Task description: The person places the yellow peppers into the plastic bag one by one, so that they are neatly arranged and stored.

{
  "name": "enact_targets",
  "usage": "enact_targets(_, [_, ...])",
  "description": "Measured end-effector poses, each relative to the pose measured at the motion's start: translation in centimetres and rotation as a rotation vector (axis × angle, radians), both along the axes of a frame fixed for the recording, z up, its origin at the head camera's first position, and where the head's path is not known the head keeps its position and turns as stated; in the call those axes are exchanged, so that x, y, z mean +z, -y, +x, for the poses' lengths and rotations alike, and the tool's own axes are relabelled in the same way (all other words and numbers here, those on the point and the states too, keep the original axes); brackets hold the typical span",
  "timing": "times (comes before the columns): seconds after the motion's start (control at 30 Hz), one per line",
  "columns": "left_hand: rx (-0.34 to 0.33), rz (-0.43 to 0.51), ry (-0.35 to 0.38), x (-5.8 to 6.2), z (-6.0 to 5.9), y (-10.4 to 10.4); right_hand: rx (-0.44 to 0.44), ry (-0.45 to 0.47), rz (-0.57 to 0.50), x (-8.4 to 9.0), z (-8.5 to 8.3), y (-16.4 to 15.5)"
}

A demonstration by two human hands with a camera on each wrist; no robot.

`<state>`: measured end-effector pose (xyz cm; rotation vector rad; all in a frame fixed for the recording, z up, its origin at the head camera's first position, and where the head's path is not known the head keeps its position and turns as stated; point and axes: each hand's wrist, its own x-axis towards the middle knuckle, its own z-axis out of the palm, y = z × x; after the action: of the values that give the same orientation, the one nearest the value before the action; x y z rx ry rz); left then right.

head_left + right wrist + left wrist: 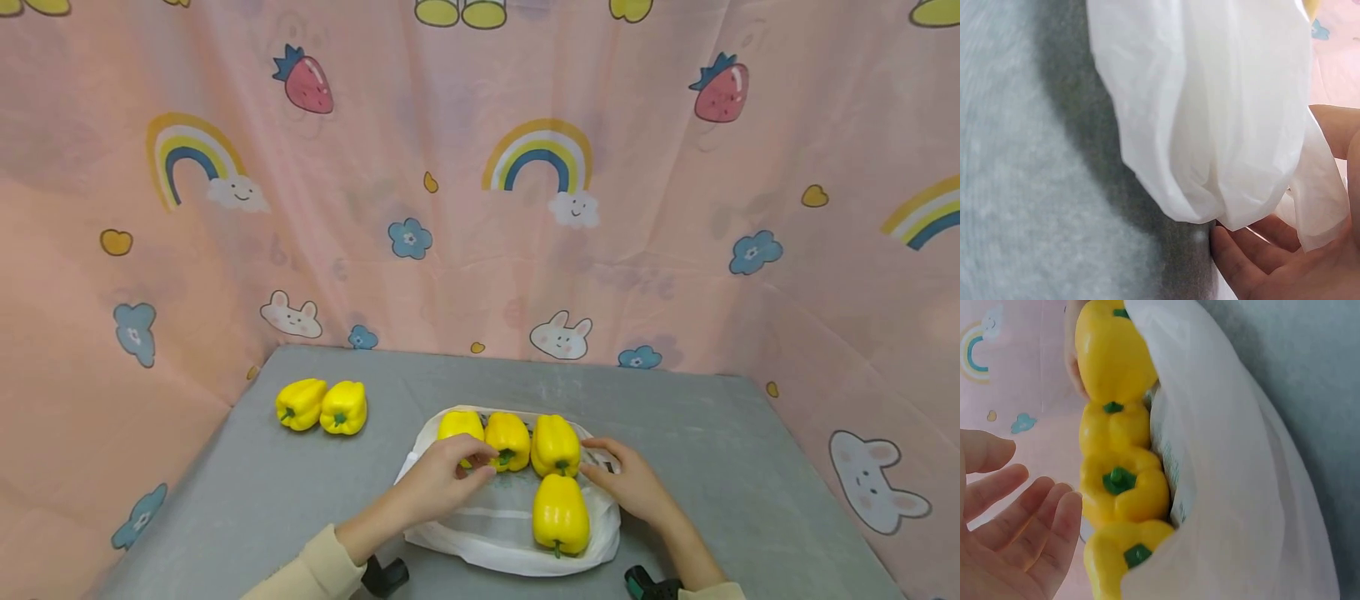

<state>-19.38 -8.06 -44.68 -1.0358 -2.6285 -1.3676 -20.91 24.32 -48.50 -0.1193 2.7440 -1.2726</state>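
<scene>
A white plastic bag point(510, 560) lies spread on the table with its mouth wide. Inside it, three yellow bell peppers point(507, 440) form a row along the far side, and a nearer bell pepper point(561, 512) lies at the front right. My left hand point(448, 477) hovers over the bag's left part beside the row, fingers loosely bent; its palm point(1007, 550) shows nothing held. My right hand point(633, 487) is at the bag's right edge, fingertips beside the rightmost pepper of the row. In the right wrist view, loose bag plastic point(1319, 194) hangs between thumb and fingers.
Two more yellow bell peppers point(343, 408) sit side by side at the table's far left. The grey table point(697, 433) ends at a pink patterned curtain point(480, 275) behind and at both sides. Black wrist devices point(386, 577) show under the forearms.
</scene>
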Motion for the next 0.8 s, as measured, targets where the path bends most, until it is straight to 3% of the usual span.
enact_targets(0.37, [0.051,0.048,-0.08,1.1,-1.1,2.3,0.005,-0.011,0.002,0.1,0.0,-0.2])
enact_targets(0.8, [0.203,0.093,-0.155,1.7,-2.0,5.2,0.015,-0.008,0.005,0.0,0.1,-0.1])
